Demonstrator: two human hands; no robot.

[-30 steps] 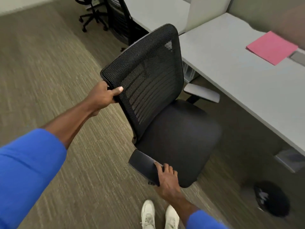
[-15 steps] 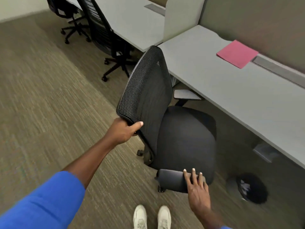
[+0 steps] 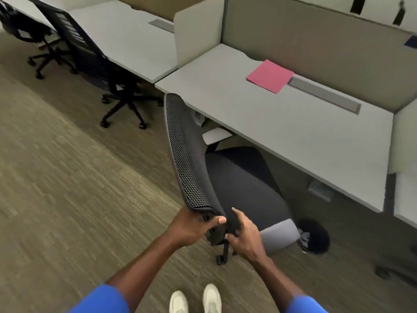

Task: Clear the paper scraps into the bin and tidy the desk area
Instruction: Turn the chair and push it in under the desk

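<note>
Both hands have come together at the top edge of the chair back since a moment ago, when the right hand lay on the armrest, and the chair has turned to face the desk.

Nearest, the left hand (image 3: 194,227) has its fingers curled over the back's top corner, thumb pressed against the edge. The right hand (image 3: 244,231) is just beside it, fingers loosely spread, index raised, lightly touching the same edge; whether it truly grips I cannot tell.

The chair (image 3: 239,184) lies straight ahead of both hands, its back running away from the fingers toward the desk (image 3: 282,127), seat front already partly under the desk edge. Judged from this, the step is pushing the chair in, and a push along that line, away from the body, should do it. The left hand has the firmer hold.

To the right of the chair, on the carpet, sits the bin (image 3: 316,237), with pale scraps seemingly inside. Farther off, a pink sheet (image 3: 269,76) lies on the desk near the partition.
</note>
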